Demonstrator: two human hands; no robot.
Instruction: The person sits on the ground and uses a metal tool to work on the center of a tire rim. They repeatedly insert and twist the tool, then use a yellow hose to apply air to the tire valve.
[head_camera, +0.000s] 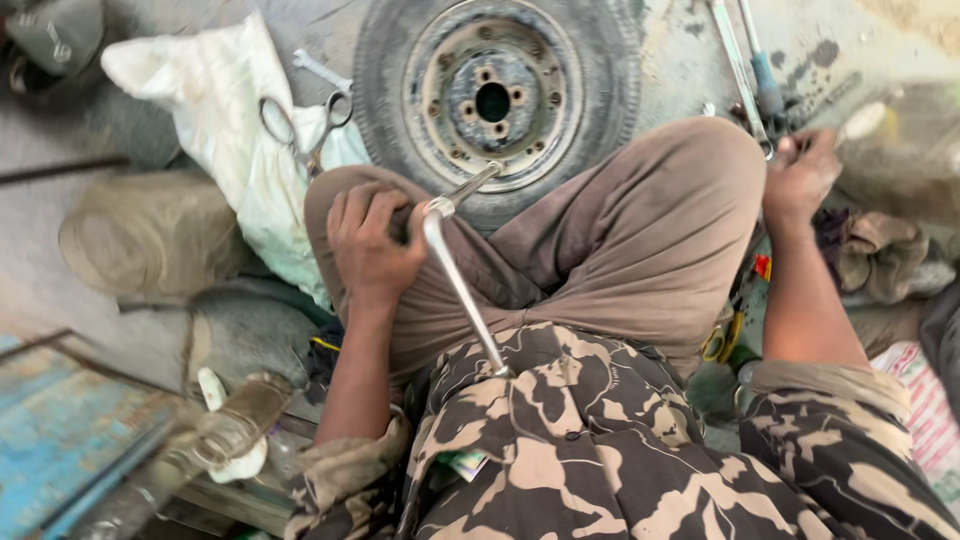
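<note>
White sack (215, 110): lies left of the wheel, with a pair of scissors (305, 125) resting on its cloth.
Left hand (372, 245): rests on the person's left knee, just below the wheel; fingers curled and closed around the bend of a metal wrench.
Metal wrench (455, 270): angled bar, one end pointing up toward the wheel's rim, the long shaft running down across the thigh to the camouflage shirt (600, 440).
Wheel (495, 95): worn tyre on a rusted steel rim, lying flat on the ground directly ahead of the knees.
Long tools (745, 70): lie on the ground right of the wheel, one with a blue handle.
Right hand (800, 180): right of the wheel, beyond the right knee, fingers closed over something among the tools; the item gripped cannot be made out.
Rags (880, 250): heaped further right of the wheel, beside the right hand.
</note>
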